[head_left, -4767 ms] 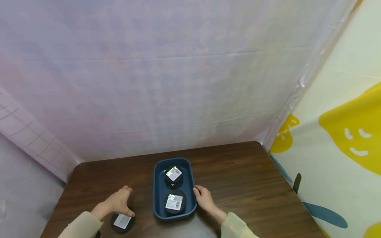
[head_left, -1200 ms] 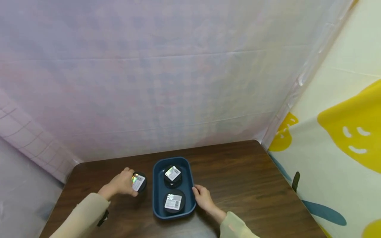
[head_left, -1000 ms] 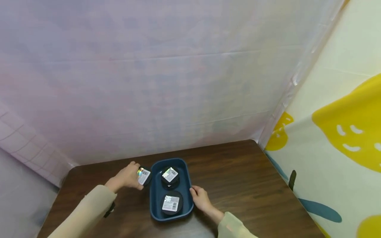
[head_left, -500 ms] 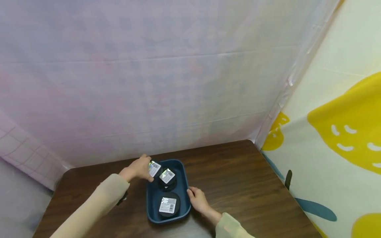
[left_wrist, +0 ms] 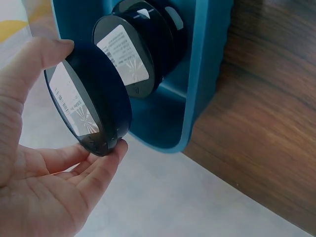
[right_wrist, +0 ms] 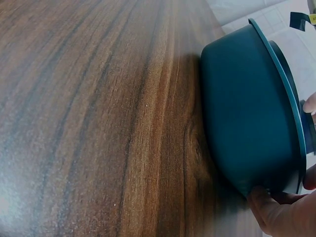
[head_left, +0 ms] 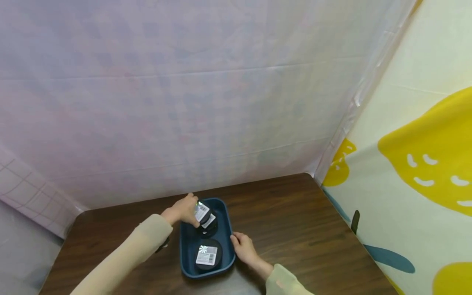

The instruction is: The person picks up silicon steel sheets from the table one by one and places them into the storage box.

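Head view: dark wooden table [head_left: 295,221], seemingly draped walls [head_left: 184,102].

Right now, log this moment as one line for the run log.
left hand: holds jar over tray's far end | right hand: grips tray rim | tray: two jars inside | table: wood

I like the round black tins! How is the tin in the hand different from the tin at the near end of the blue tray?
The held tin is up in the air, gripped by the left hand; the near tin rests in the blue tray, with no hand on it. The held tin is tilted; the near tin lies flat. Both are round, black and carry a white barcode label.
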Available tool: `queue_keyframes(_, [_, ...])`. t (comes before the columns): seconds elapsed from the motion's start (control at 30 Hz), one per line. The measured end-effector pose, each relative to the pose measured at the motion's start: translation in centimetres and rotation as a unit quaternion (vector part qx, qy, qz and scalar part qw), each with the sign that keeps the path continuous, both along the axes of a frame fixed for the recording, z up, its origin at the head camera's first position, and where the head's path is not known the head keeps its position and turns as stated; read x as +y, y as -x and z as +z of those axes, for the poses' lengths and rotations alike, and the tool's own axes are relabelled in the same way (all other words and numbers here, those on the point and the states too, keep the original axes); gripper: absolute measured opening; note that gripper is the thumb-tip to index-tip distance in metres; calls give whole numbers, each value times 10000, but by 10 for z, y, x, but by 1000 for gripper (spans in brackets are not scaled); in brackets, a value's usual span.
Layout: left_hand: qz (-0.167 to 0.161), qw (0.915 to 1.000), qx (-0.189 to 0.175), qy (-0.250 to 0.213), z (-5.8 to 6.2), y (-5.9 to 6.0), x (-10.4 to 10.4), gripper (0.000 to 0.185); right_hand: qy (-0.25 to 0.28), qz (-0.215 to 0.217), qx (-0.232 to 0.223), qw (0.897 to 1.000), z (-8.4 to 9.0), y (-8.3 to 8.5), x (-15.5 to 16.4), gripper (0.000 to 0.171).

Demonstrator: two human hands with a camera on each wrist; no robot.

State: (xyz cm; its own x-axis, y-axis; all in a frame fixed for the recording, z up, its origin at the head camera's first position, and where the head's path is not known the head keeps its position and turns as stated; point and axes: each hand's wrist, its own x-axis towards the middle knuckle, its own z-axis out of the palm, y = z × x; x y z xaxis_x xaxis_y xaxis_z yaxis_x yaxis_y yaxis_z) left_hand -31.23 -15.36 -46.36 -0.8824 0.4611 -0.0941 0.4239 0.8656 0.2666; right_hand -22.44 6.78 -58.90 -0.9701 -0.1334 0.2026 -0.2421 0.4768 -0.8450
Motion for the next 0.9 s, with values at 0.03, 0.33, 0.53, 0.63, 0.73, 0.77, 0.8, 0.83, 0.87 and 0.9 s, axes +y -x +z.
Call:
queue_keyframes(0.03, [-14, 10000, 13, 20, -2, 0, 2, 62, 2, -6, 1, 10000, 0, 0, 0, 25])
queue_keyframes(0.33, [-78, 10000, 10, -40, -14, 1, 11, 64, -57, 20, 187, 9998, 1, 0, 0, 23])
queue_keyframes(0.53, [-97, 9999, -31, -11, -20, 1, 15, 64, -4, 28, 32, 10000, 1, -2, -1, 24])
queue_keyframes(0.63, [-78, 10000, -42, -1, -22, 0, 16, 63, 44, 43, -16, 10000, 1, -3, -2, 25])
queue_keyframes(0.73, [-58, 10000, -76, 23, -23, -1, 17, 62, 61, 52, 7, 10000, 1, -4, -1, 25])
queue_keyframes(0.77, [-47, 9999, -101, 27, -23, -1, 17, 62, 51, 57, 37, 10000, 1, -5, -1, 25])
queue_keyframes(0.8, [-49, 9999, -113, 42, -23, -1, 17, 62, 37, 50, 57, 10000, 1, -5, -1, 25])
queue_keyframes(0.83, [-54, 9999, -119, 46, -23, -1, 17, 62, 25, 38, 65, 10000, 1, -5, -1, 25])
queue_keyframes(0.87, [-63, 9999, -112, 47, -23, -1, 17, 61, 3, 33, 92, 10000, 1, -5, -1, 25])
queue_keyframes(0.9, [-62, 9999, -103, 47, -24, 0, 17, 61, -20, 29, 113, 9999, 1, -5, -1, 25])
